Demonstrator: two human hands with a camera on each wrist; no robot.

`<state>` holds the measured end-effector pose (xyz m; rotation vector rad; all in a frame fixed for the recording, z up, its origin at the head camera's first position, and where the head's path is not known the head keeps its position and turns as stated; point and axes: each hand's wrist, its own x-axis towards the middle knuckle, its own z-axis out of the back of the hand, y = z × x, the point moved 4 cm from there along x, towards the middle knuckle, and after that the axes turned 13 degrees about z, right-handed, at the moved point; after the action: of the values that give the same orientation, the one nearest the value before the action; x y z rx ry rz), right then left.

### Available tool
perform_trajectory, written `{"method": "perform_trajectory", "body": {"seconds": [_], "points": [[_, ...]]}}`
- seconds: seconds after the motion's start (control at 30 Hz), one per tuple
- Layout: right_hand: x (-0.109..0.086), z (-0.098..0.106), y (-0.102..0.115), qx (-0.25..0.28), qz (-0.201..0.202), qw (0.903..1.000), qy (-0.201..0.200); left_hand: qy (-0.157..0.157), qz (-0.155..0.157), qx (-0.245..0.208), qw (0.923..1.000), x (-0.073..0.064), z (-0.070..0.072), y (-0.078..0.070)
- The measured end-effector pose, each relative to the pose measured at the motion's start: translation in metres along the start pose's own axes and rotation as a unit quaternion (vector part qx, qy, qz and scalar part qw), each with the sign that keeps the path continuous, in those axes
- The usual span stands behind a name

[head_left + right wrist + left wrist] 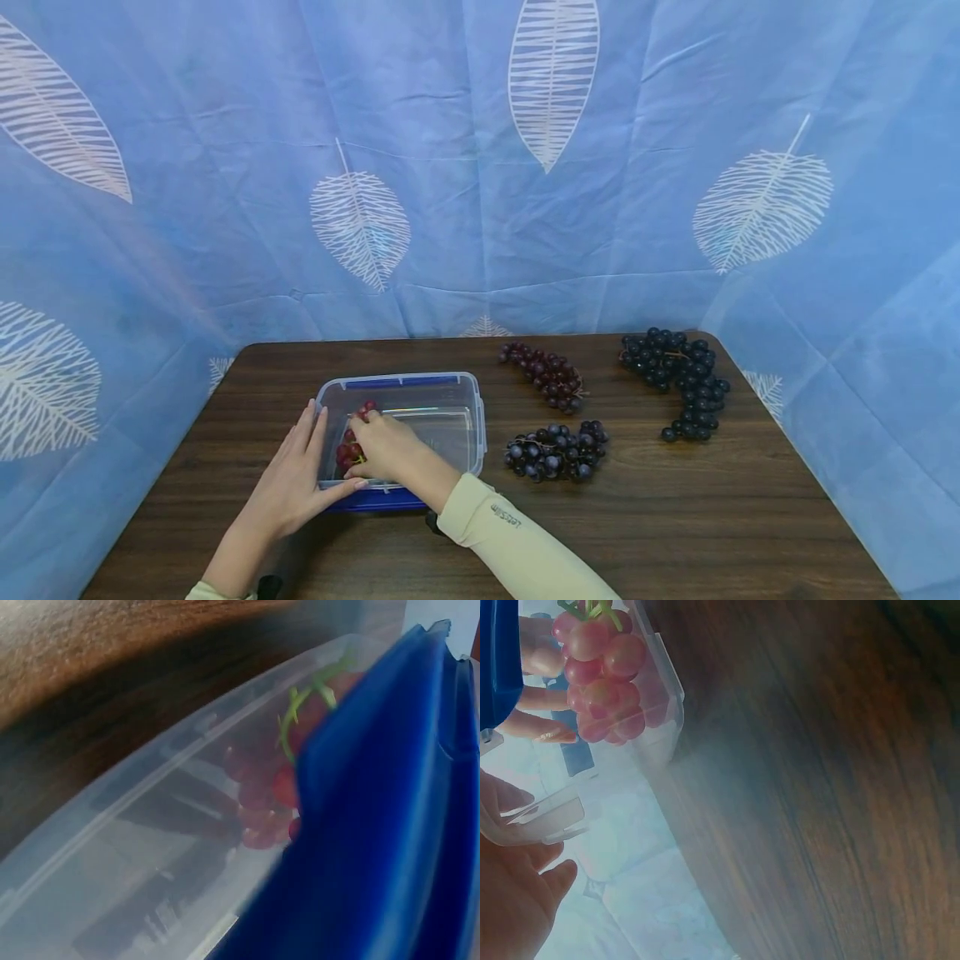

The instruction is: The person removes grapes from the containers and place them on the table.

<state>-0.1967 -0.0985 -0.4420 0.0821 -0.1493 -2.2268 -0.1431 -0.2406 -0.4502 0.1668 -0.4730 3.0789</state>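
A clear plastic box (442, 381) with blue clips along its sides stands on the table's left part. Inside its left end lies a bunch of red grapes (349, 452) with a green stem; the left wrist view shows these grapes (604, 682) through the clear wall. My right hand (393, 450) reaches into the box over its near side and holds the bunch, its fingers bent around it. My left hand (292, 479) rests against the box's left side and near corner, fingers straight and thumb spread along the near rim. In the right wrist view a blue clip (360, 810) partly hides the grapes.
Right of the box lie a dark red grape bunch (551, 379) and a bluish-black grape bunch (555, 452). A long black grape bunch (693, 383) curves at the far right. A blue leaf-patterned cloth (450, 208) hangs behind the brown wooden table (675, 517).
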Motion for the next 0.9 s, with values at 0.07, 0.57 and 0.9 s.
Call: {"method": "perform_trajectory", "body": {"seconds": [0.07,0.57,0.9], "points": [[0.003,-0.002,-0.001,0.002,-0.005,1.0000,0.001,-0.001,0.000,0.001,1.0000,0.000,0.000,0.000],[0.015,-0.011,0.005,0.018,-0.055,0.9970,0.052,0.006,0.009,-0.014,0.9998,0.001,-0.003,0.001],[0.014,-0.013,-0.003,0.039,-0.046,0.9969,0.051,0.004,0.008,-0.013,0.9999,0.001,-0.002,0.001]]}}
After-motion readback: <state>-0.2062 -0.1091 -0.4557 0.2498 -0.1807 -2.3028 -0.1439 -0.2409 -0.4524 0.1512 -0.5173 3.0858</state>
